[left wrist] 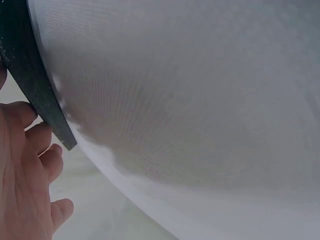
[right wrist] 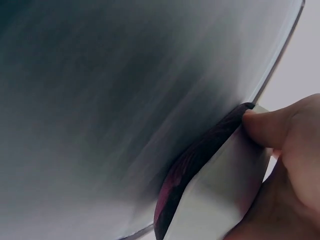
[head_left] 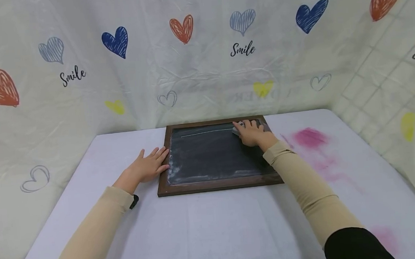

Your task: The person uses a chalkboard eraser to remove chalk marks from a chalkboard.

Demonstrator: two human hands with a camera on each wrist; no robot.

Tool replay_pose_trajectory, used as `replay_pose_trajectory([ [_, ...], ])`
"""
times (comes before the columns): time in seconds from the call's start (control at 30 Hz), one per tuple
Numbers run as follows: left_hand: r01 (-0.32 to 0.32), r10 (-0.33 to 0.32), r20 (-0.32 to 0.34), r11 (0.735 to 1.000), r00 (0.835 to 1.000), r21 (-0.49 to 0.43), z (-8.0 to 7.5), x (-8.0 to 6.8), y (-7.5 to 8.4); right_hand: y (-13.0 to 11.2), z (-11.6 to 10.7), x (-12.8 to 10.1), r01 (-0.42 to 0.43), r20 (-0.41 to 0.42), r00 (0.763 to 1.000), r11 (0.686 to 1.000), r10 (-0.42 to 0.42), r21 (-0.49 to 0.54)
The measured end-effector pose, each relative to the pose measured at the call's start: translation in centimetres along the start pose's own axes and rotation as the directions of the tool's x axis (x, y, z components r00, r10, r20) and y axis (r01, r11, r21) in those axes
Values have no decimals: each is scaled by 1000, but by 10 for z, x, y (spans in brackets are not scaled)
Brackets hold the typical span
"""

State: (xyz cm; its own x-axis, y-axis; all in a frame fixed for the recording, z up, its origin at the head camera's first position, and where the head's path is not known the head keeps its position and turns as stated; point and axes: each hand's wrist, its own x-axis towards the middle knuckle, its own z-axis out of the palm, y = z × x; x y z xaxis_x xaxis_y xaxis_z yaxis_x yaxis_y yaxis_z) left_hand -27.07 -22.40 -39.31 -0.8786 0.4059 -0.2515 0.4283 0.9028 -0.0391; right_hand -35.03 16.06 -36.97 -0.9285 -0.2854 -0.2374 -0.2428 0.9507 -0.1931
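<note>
A: Where's the chalkboard (head_left: 212,157)?
B: Ctr of the surface (head_left: 213,224), dark wood frame, chalk dust w/ one thin white line near the 12 o'clock edge.
A: Right hand (head_left: 251,133)?
B: At the board's 1 o'clock corner, fingers curled round a grey eraser (head_left: 236,128), pressing it on the slate.
A: Left hand (head_left: 150,168)?
B: Flat, fingers straight, holding nothing; fingertips touch the frame's 9 o'clock side.
A: Anything else?
B: Pink smudge (head_left: 309,138) on the surface at 3 o'clock of the board.
</note>
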Motion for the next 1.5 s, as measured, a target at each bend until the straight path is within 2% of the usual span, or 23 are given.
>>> replay_pose_trajectory([
  [0.2,-2,2,-15,1000,1000,2,-2,-1,-2,-15,-2,4,21,5,1000,1000,-21,20],
  [0.37,7,-7,-24,1000,1000,11,-4,-2,-4,-51,0,12,68,21,997,998,-68,-1],
  [0.57,-3,3,-10,1000,1000,-8,-2,-4,-2,-99,14,18,126,40,991,990,-124,-59],
  [0.8,4,-4,-21,1000,1000,0,-1,-4,0,-136,25,19,223,91,973,963,-211,-151],
  [1.07,-1,1,-17,1000,1000,0,-1,-3,1,-139,25,12,262,80,965,950,-251,-173],
  [1.5,-1,1,-14,1000,1000,4,-1,-2,3,-128,25,14,254,78,966,958,-245,-132],
])
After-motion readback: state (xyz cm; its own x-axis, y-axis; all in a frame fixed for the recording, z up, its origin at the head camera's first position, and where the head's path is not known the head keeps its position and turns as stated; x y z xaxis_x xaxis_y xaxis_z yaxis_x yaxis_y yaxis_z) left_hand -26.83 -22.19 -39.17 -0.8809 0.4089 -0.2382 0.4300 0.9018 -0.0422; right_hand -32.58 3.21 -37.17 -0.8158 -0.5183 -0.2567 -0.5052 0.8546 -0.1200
